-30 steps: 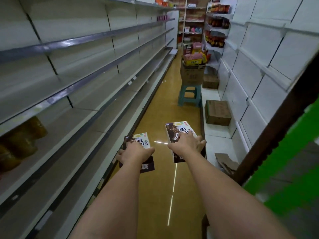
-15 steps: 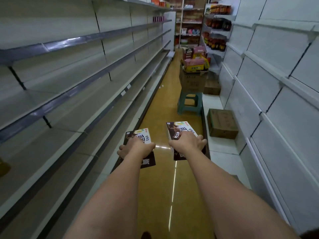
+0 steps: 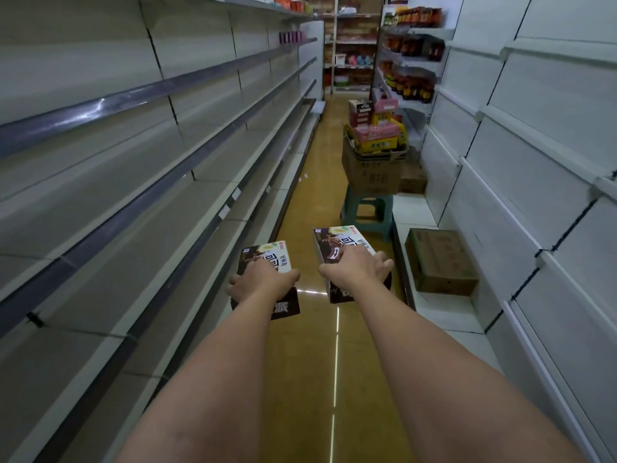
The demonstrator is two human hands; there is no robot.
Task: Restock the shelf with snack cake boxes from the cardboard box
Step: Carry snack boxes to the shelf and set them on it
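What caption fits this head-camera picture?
Left hand and right hand each carry a snack box between bare shelves.

Glossy floor (image 3: 310, 202), matt cardboard box (image 3: 370, 172), plastic stool (image 3: 367, 208)

Both bare arms reach forward; left hand (image 3: 263, 281) and right hand (image 3: 357, 267) each grip a box from above.

At frame centre, the left hand (image 3: 262, 280) grips one snack cake box (image 3: 267, 262) and the right hand (image 3: 355, 267) grips another box (image 3: 334, 242), both flat above the floor (image 3: 310, 362). An open cardboard box (image 3: 370, 173) sits on a stool (image 3: 367, 212) in the upper middle.
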